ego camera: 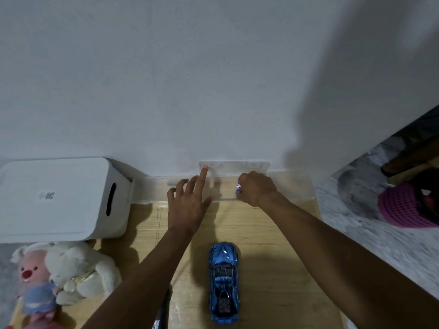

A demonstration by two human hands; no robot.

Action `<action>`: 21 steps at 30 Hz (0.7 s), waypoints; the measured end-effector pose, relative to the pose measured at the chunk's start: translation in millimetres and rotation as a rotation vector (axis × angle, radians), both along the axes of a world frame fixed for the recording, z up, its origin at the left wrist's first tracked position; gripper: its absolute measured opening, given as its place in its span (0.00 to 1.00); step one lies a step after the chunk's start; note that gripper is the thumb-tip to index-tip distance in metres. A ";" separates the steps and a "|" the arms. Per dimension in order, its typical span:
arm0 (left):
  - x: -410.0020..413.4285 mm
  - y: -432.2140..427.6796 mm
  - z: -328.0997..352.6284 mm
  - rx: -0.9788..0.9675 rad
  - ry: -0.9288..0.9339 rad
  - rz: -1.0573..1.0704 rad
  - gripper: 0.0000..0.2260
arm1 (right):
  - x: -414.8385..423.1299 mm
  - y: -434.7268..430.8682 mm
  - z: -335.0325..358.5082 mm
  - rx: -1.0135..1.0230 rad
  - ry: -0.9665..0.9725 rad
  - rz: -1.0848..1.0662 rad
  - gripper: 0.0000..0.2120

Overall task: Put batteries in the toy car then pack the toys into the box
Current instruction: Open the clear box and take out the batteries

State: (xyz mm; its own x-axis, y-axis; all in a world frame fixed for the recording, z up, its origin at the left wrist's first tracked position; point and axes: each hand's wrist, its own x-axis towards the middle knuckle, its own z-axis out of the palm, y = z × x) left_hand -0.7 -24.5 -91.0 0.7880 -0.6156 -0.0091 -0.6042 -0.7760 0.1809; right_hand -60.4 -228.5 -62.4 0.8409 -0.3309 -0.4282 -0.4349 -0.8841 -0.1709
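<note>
With the left hand (pixel 187 203), fingers spread, props the lid (pixel 249 165) of the clear plastic box (pixel 152 188) upright, likely for access; with the right hand (pixel 256 188) beside, grips a small blue-white object (pixel 238 188).

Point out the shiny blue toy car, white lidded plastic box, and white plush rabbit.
Shiny blue toy car (pixel 223 281): head view, middle of its body.
White lidded plastic box (pixel 71 207): head view, flat top of lid.
White plush rabbit (pixel 82 269): head view, its body.

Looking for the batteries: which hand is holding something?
The right hand, curled around a small purple-and-white thing too small to identify. The left hand is open, fingers spread, forefinger at the clear container.
</note>
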 end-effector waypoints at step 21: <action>1.3 -0.2 3.2 0.053 -0.036 -0.004 0.40 | -42.5 34.5 18.4 1.045 -0.348 -0.804 0.07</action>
State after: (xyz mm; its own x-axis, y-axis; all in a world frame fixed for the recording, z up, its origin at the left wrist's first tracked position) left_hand 0.6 -24.6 -87.8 0.7860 -0.6181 -0.0138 -0.6126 -0.7816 0.1176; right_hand -102.9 -193.9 -44.0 0.6861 -0.4314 -0.5858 -0.5609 0.1991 -0.8036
